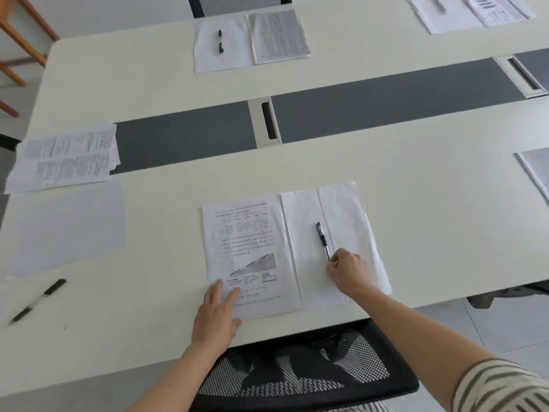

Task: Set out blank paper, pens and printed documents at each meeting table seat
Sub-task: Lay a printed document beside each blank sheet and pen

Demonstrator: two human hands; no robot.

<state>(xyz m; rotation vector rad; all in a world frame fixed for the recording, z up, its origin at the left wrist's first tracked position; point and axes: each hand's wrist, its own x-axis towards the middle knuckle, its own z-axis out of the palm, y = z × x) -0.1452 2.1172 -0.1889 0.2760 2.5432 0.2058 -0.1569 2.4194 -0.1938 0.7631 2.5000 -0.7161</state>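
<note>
At the near seat a printed document [248, 248] lies on the white table [416, 179], with blank paper [341, 230] to its right. A black pen [323, 238] lies on the blank paper. My right hand [349, 270] pinches the pen's near end. My left hand [218, 312] rests flat with straight fingers on the document's lower left corner. At the left end lie another printed document [65, 159], a blank sheet [66, 227] and a second pen [38, 301].
A black mesh chair back [297, 373] stands right in front of me. The far seat holds paper with a pen [220, 41] and a document [279, 35]. More papers lie at the far right [463, 10] and right edge [534, 168]. A grey strip with cable slots [267, 120] runs mid-table.
</note>
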